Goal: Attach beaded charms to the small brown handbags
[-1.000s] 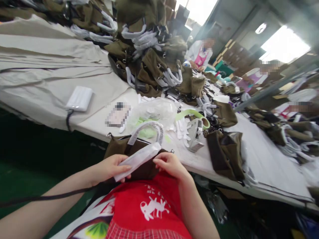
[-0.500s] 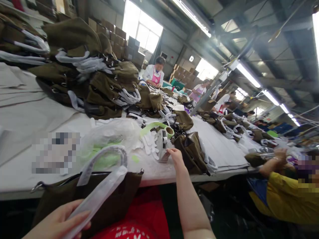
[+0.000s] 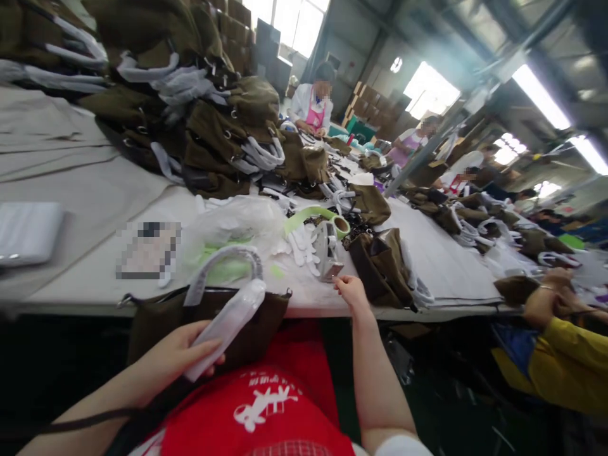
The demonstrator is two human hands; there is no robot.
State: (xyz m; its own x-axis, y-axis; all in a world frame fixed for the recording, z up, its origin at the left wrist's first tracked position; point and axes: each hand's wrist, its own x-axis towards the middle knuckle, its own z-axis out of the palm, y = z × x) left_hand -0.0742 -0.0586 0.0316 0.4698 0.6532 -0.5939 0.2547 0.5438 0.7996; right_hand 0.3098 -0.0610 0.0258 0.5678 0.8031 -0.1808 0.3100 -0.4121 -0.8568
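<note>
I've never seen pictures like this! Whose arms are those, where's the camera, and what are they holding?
No robot here: these are a person's own bare arms. The camera sits on their head, looking forward and down. The left hand has its grip around a white-wrapped handle of a brown bag, at the near edge of a white table. The right hand is at the near end of a tape dispenser; whether its fingertips hold some tape is too small to tell. Nearby on the table lie a pale green roll and clear plastic. Behind is a big heap of brown bags. Other people are farther off.
</note>
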